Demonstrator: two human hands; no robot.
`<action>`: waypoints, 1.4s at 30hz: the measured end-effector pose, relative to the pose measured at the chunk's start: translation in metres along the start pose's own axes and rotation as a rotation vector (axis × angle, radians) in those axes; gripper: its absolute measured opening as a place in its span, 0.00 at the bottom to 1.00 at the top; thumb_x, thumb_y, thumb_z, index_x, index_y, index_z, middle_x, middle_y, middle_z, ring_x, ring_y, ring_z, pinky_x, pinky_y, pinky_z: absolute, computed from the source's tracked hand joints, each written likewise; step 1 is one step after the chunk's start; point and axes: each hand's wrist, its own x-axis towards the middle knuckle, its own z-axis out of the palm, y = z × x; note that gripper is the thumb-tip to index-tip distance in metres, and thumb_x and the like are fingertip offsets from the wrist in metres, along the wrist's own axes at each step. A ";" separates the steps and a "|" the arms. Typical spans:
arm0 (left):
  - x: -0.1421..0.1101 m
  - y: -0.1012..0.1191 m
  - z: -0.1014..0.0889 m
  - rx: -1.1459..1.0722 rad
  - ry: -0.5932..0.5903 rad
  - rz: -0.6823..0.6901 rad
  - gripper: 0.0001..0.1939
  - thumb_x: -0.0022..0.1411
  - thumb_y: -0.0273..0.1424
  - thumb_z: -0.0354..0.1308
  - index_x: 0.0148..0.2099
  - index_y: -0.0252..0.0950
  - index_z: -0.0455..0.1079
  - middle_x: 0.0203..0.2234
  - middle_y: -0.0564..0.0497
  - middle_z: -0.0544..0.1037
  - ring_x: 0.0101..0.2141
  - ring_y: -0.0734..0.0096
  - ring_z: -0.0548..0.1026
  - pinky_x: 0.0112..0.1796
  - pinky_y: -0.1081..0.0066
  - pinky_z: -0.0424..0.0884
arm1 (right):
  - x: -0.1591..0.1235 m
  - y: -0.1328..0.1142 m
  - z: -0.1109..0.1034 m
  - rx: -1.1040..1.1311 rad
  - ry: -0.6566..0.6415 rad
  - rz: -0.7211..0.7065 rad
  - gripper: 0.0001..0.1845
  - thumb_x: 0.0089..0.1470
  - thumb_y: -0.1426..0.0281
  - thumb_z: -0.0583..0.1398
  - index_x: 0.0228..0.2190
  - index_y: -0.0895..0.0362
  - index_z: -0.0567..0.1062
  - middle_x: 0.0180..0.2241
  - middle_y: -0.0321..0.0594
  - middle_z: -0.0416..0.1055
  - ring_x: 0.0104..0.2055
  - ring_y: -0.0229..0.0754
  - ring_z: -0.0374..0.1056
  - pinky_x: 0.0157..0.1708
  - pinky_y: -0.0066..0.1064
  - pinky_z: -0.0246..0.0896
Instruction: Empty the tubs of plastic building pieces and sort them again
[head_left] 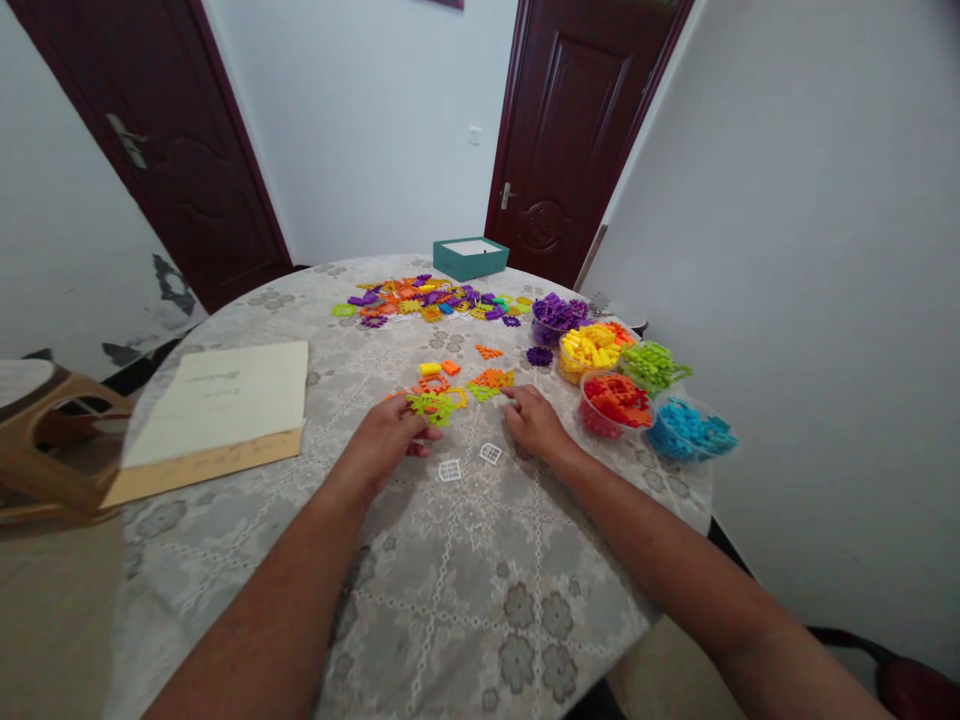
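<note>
My left hand has its fingers closed on a lime-green lattice building piece just above the tablecloth. Beside it, partly covered, are an orange ring-like piece and a yellow piece. My right hand rests at the right end of an orange lattice piece and a second lime-green piece. Its fingers are bent but apart, with no held piece visible. Between my hands, closer to me, lie two small white window-shaped pieces, one on the left and one on the right.
Clear bowls of purple, yellow, green, red-orange and blue pieces stand on the right. Mixed pieces are spread before a teal box. A large cream folder lies on the left.
</note>
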 end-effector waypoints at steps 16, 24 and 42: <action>0.008 -0.001 -0.016 -0.395 0.096 -0.079 0.08 0.61 0.25 0.63 0.44 0.31 0.71 0.36 0.43 0.83 0.31 0.66 0.83 0.30 0.70 0.81 | 0.003 -0.019 0.025 -0.218 -0.061 0.056 0.06 0.64 0.66 0.62 0.39 0.56 0.77 0.48 0.46 0.68 0.48 0.45 0.70 0.52 0.37 0.67; 0.005 0.000 -0.013 -0.378 0.048 -0.158 0.13 0.63 0.30 0.64 0.48 0.29 0.73 0.40 0.37 0.84 0.32 0.64 0.84 0.32 0.68 0.81 | -0.001 -0.043 0.017 0.171 0.110 -0.309 0.06 0.67 0.66 0.60 0.44 0.53 0.75 0.59 0.51 0.67 0.64 0.49 0.64 0.65 0.47 0.59; 0.005 -0.006 -0.002 -0.107 -0.240 -0.084 0.23 0.57 0.42 0.71 0.51 0.35 0.77 0.49 0.41 0.83 0.46 0.55 0.82 0.46 0.61 0.80 | -0.004 -0.062 0.025 0.048 -0.070 -0.532 0.12 0.67 0.61 0.62 0.48 0.52 0.74 0.56 0.49 0.73 0.59 0.50 0.67 0.61 0.47 0.62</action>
